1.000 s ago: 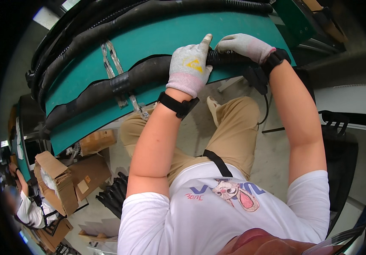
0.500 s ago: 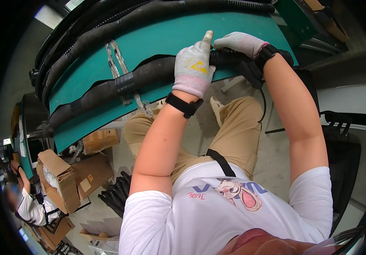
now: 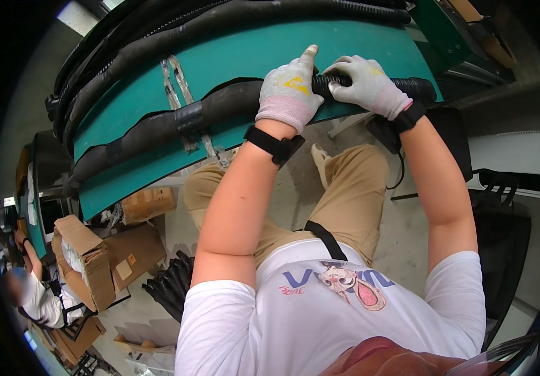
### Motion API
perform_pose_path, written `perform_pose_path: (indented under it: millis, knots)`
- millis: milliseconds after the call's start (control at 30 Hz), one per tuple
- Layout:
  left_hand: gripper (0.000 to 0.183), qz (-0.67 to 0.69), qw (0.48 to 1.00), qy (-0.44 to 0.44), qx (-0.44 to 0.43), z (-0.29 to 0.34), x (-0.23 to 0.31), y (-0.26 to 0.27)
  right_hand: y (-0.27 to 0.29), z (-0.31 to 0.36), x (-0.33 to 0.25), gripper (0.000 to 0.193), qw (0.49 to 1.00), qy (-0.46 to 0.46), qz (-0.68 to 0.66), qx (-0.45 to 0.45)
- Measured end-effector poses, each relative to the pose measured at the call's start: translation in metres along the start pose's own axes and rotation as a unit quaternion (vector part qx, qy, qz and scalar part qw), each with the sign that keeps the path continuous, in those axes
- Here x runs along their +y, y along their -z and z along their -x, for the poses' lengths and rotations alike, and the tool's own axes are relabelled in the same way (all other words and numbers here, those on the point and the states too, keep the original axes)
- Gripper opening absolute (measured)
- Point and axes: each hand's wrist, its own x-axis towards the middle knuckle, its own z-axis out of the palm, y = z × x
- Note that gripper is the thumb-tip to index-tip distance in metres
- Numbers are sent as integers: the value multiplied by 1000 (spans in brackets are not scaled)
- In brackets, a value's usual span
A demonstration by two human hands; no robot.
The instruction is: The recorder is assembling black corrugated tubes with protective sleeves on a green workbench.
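Note:
A long black hose in a dark sleeve [image 3: 226, 105] lies along the near side of the green tabletop [image 3: 257, 47]. Toward its right end the sleeve gives way to ribbed black corrugated tube [image 3: 402, 84]. My left hand [image 3: 290, 89], in a pale glove with a yellow mark, is closed round the hose where the sleeve stops, one finger stretched away from me. Close to its right, my gloved right hand [image 3: 361, 83] grips the corrugated tube, fingers over the top. Its thumb is near the left hand. A shiny dark band [image 3: 188, 118] wraps the sleeve further left.
More black hoses [image 3: 176, 34] run along the table's far edge. Clear crinkled strips [image 3: 173, 84] cross beneath the sleeved hose. Open cardboard boxes [image 3: 88, 260] and black tubing [image 3: 173, 282] stand at lower left, near another seated person [image 3: 44, 301]. A black chair [image 3: 502, 250] is at right.
My right hand has turned and come nearer, from reaching over the tube's far side to gripping it from above. The ribbed tube shows more now. My left hand stays nearly in place.

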Motion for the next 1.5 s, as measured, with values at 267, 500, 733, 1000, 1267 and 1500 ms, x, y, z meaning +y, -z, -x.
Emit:
perform_pose_path:
  millis: [267,500,733,1000,1267,1500]
  knots:
    - [81,-17,1000,1,1,0,-1,-3,-7,12,-10,50,991,34,122,53]
    - [78,-6,1000,-20,-7,2,-4,0,-11,13,-5,49,992,34,102,59]
    - [77,80,994,-70,-36,2,-15,10,-8,0,5,44,994,52,98,22]
    - [78,62,997,-51,-11,5,-11,8,3,-26,-8,61,972,-201,-44,-113]
    - [73,87,995,-48,-27,3,-13,8,-8,6,-14,47,998,-32,48,19]
    - [74,83,995,-49,-28,2,-13,9,-16,9,-24,49,989,-17,130,72]
